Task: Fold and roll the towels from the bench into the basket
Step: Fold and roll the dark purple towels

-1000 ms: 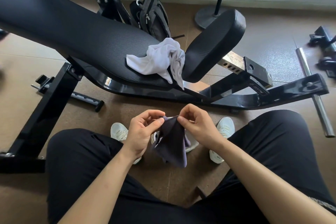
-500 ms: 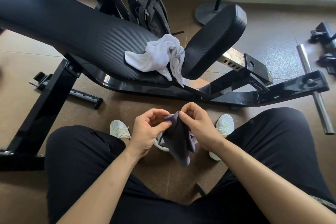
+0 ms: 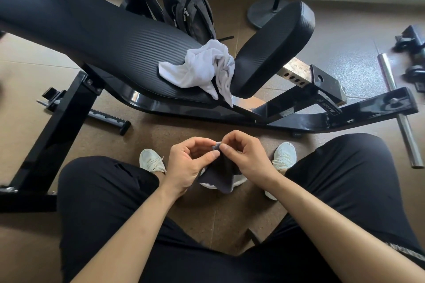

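A small dark grey towel hangs between my knees. My left hand and my right hand both pinch its top edge, fingertips close together. A crumpled white towel lies on the black padded bench, in the dip between the long back pad and the short seat pad. Part of it hangs over the bench's near edge. Something white shows under the dark towel's lower end, and I cannot tell what it is. No basket is in view.
A dark backpack leans behind the bench. A round stand base sits at the back right. A steel bar and black fittings lie on the floor at right. The bench's black frame crosses the left side. White shoes rest near my hands.
The dark towel has been gathered shorter under my hands, and both hands have shifted slightly closer together at its top edge. The white towel has stayed put.
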`<state>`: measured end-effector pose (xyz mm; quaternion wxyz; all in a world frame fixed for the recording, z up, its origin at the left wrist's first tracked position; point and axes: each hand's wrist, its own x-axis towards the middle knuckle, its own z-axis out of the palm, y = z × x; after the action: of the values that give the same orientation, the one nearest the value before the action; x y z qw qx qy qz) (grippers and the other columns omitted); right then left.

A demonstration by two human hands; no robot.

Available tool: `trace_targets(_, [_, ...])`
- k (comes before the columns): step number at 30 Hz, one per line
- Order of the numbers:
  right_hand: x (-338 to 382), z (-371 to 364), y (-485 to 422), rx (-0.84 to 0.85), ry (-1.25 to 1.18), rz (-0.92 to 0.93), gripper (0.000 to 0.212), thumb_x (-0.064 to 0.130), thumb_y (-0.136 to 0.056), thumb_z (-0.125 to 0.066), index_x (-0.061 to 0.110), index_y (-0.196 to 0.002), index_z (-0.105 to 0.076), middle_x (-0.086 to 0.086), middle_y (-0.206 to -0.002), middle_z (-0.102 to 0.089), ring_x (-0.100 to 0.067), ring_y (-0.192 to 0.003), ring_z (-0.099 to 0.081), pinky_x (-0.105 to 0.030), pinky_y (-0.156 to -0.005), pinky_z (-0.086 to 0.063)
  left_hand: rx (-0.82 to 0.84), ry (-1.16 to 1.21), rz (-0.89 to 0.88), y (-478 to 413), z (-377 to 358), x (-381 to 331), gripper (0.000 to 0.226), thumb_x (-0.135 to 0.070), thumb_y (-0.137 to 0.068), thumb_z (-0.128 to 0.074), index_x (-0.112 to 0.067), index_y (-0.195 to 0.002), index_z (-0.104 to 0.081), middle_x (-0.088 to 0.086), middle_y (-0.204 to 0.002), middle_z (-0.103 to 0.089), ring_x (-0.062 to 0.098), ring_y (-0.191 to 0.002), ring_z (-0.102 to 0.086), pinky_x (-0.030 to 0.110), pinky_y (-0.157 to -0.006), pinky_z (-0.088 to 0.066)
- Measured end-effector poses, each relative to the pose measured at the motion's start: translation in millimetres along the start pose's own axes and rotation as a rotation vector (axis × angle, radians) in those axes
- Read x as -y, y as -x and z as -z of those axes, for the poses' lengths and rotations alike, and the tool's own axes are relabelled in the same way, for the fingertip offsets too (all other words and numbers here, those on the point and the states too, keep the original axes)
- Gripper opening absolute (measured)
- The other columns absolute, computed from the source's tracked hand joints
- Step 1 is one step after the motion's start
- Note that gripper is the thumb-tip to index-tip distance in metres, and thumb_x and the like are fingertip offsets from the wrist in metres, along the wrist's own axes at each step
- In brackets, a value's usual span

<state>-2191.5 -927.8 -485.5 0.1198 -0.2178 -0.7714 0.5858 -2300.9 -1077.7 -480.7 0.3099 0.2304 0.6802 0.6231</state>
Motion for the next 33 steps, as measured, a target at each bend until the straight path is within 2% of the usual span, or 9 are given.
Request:
trace_targets(5, [-1, 5, -2, 0.069, 0.076, -0.012, 0.008, 0.020, -0.092, -0.074, 0.025, -0.093, -0.068, 0.010, -0.082, -0.070, -0.005, -0.076, -0.065, -0.024, -0.071, -0.055, -0.043, -0.118, -0.064, -3, 5, 3, 0.021, -0.004, -0.087, -0.076, -0.022, -0.098, -0.076, -0.007, -0.094, -0.078, 0.015, -0.094, -0.075, 0.025, -0.081, -0.060])
trace_targets(9, [-7, 22, -3, 0.261, 0.363, -0.023, 0.024, 0.021, -0.083, -0.082, 0.026, -0.104, -0.072, 0.016, -0.093, -0.071, 0.003, -0.084, -0.065, -0.015, -0.073, -0.049, -0.178, -0.123, -0.094, -10, 16, 4, 0.021, -0.002, -0.091, -0.071, -0.022, -0.098, -0.074, -0.007, -0.092, -0.076, 0.012, -0.092, -0.073, 0.022, -0.081, -0.058])
trace_targets(11, [-8, 31, -1, 0.276, 0.432, -0.031, 0.025, 0.019, -0.080, -0.083, 0.029, -0.100, -0.072, 0.024, -0.088, -0.067, 0.009, -0.080, -0.062, -0.010, -0.069, -0.045, -0.239, -0.140, -0.113, -13, 25, 3, 0.024, -0.001, -0.092, -0.070, -0.025, -0.098, -0.073, -0.008, -0.091, -0.075, 0.007, -0.090, -0.072, 0.018, -0.079, -0.055])
trace_targets(14, [-11, 45, 0, 0.241, 0.512, -0.056, 0.027, 0.022, -0.081, -0.084, 0.038, -0.090, -0.064, 0.024, -0.077, -0.061, 0.004, -0.075, -0.061, -0.016, -0.067, -0.044, -0.324, -0.208, -0.155, -18, 41, 3, 0.027, -0.005, -0.095, -0.068, -0.030, -0.104, -0.072, -0.008, -0.100, -0.074, 0.008, -0.097, -0.071, 0.019, -0.085, -0.055])
trace_targets(18, [-17, 61, 3, 0.196, 0.628, -0.056, 0.015, 0.026, -0.083, -0.083, 0.031, -0.093, -0.072, 0.014, -0.084, -0.064, -0.005, -0.080, -0.059, -0.028, -0.080, -0.050, -0.355, -0.373, -0.167, -23, 62, 3, 0.028, -0.007, -0.097, -0.065, -0.024, -0.118, -0.070, -0.008, -0.112, -0.073, 0.010, -0.107, -0.069, 0.023, -0.094, -0.055])
trace_targets(23, [-27, 75, 6, 0.104, 0.839, 0.072, 0.008, 0.030, -0.088, -0.077, 0.034, -0.095, -0.076, 0.019, -0.089, -0.066, -0.009, -0.096, -0.039, -0.032, -0.087, -0.028, -0.328, -0.646, -0.200, -25, 90, -2, 0.027, -0.012, -0.099, -0.062, -0.019, -0.124, -0.070, -0.003, -0.120, -0.072, 0.013, -0.112, -0.067, 0.038, -0.098, -0.056])
trace_targets(26, [-25, 83, 4, 0.023, 0.883, 0.084, 0.005, 0.030, -0.088, -0.076, 0.031, -0.093, -0.076, 0.016, -0.088, -0.069, -0.013, -0.097, -0.044, -0.036, -0.086, -0.032, -0.308, -0.718, -0.220, -28, 99, -7, 0.025, -0.014, -0.099, -0.063, -0.022, -0.120, -0.071, -0.005, -0.117, -0.073, 0.011, -0.109, -0.067, 0.035, -0.097, -0.056])
trace_targets(30, [-18, 91, 0, -0.045, 0.835, 0.027, 0.031, 0.027, -0.088, -0.077, 0.025, -0.118, -0.068, 0.012, -0.086, -0.068, -0.017, -0.092, -0.059, -0.033, -0.076, -0.045, -0.248, -0.813, -0.283, -27, 102, -14, 0.024, -0.008, -0.095, -0.067, -0.026, -0.110, -0.072, -0.018, -0.101, -0.068, -0.011, -0.093, -0.061, 0.002, -0.086, -0.043])
trace_targets(33, [-16, 96, -4, -0.060, 0.942, 0.018, 0.051, 0.033, -0.089, -0.075, 0.026, -0.137, -0.060, 0.012, -0.087, -0.073, -0.018, -0.096, -0.054, -0.036, -0.079, -0.043, -0.200, -0.888, -0.354, -26, 106, -11, 0.022, -0.003, -0.092, -0.069, -0.019, -0.106, -0.075, -0.007, -0.101, -0.072, 0.001, -0.092, -0.065, 0.018, -0.086, -0.052])
